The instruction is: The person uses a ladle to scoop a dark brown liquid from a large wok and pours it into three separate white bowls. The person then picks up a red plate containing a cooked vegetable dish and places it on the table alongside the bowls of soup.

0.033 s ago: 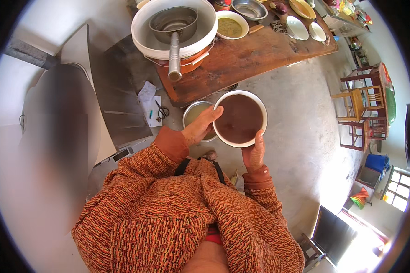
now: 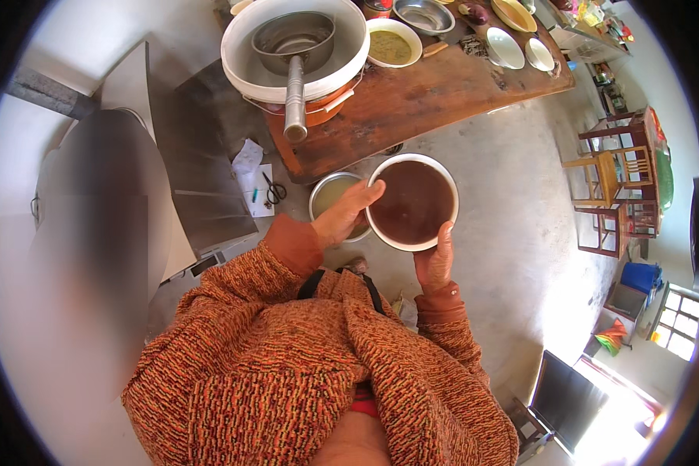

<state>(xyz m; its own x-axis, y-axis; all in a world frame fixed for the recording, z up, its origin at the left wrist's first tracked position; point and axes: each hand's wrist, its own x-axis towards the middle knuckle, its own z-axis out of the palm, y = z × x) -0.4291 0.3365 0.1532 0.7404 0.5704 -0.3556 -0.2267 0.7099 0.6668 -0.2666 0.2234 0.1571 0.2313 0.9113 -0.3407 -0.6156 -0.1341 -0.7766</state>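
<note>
Between my two hands is a white-rimmed bowl [image 2: 413, 200] of dark reddish-brown liquid, held up in front of my body. My left hand [image 2: 348, 211] grips its left side, with the thumb over the rim. At the lower right, my right hand [image 2: 436, 260] holds the bowl with its thumb against the rim; the fingers of both hands are mostly hidden beneath or behind it. Lower down and partly covered by my left hand, a metal basin [image 2: 316, 203] holds cloudy pale liquid.
A wooden table [image 2: 412, 101] ahead bears a white bucket [image 2: 237, 74] with a long-handled metal ladle [image 2: 295, 101] across it, a bowl of yellowish-green food [image 2: 390, 48], a metal bowl [image 2: 426, 14] and white dishes [image 2: 505, 48]. Scissors [image 2: 273, 189] lie at left; chairs [image 2: 604, 185] stand right.
The bowl and both hands have shifted very slightly to the right. My grip on it looks the same.
</note>
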